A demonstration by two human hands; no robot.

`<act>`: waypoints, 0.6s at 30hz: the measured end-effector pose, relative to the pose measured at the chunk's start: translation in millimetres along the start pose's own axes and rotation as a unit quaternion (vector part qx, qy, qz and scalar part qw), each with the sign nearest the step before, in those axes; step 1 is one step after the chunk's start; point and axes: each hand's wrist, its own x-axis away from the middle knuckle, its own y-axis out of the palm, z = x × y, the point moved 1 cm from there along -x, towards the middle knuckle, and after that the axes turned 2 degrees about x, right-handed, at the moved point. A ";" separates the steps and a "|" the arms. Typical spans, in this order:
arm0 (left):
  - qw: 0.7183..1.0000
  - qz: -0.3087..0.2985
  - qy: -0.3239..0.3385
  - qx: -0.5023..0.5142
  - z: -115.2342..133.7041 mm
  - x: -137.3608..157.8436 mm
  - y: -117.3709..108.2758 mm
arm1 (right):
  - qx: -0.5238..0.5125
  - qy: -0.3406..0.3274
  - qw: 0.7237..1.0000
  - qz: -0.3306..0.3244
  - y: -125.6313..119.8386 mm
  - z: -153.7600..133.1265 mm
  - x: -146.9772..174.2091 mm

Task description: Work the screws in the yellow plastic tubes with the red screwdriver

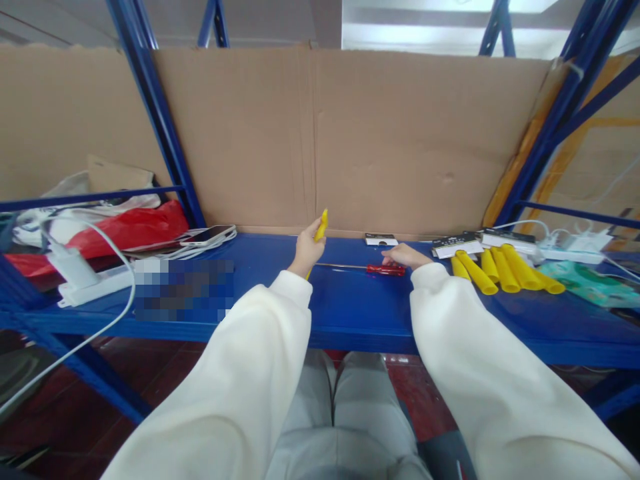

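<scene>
My left hand (307, 251) is closed around a slim yellow tube (321, 225). Its upper end sticks out above the fingers, and a bit of yellow shows below the palm. My right hand (406, 255) hovers just behind the red handle of a screwdriver (385, 270), with thumb and fingers drawn together. Whatever those fingertips pinch, if anything, is too small to make out. The screwdriver lies flat on the blue shelf (360, 307), its thin shaft pointing left toward my left hand. A small black-and-white box (381, 239) sits behind my right hand.
Several yellow tubes (505, 269) lie right of my right sleeve, before black-and-white boxes (456, 244). A green packet (590, 281) and a white power strip (570, 253) are farther right. Leftward are another power strip (100, 285), cable and red bag (135, 225). Cardboard (400, 133) closes the back.
</scene>
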 end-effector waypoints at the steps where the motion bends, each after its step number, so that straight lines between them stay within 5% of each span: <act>1: 1.000 -0.007 0.009 -0.006 0.9 2.3 0.6 | 0.003 0.008 1.000 -0.008 0.3 -0.2 0.4; 10: 0.982 -0.152 0.093 -0.069 9.6 22.6 16.0 | -0.036 -0.001 0.999 -0.018 4.7 -6.4 3.4; 14: 0.982 -0.161 0.074 -0.066 9.2 22.6 14.6 | -0.047 -0.019 0.999 0.017 1.1 -10.7 5.7; 18: 0.983 -0.168 0.056 -0.056 10.5 23.0 14.1 | -0.013 -0.031 0.999 -0.016 -4.0 -12.9 10.4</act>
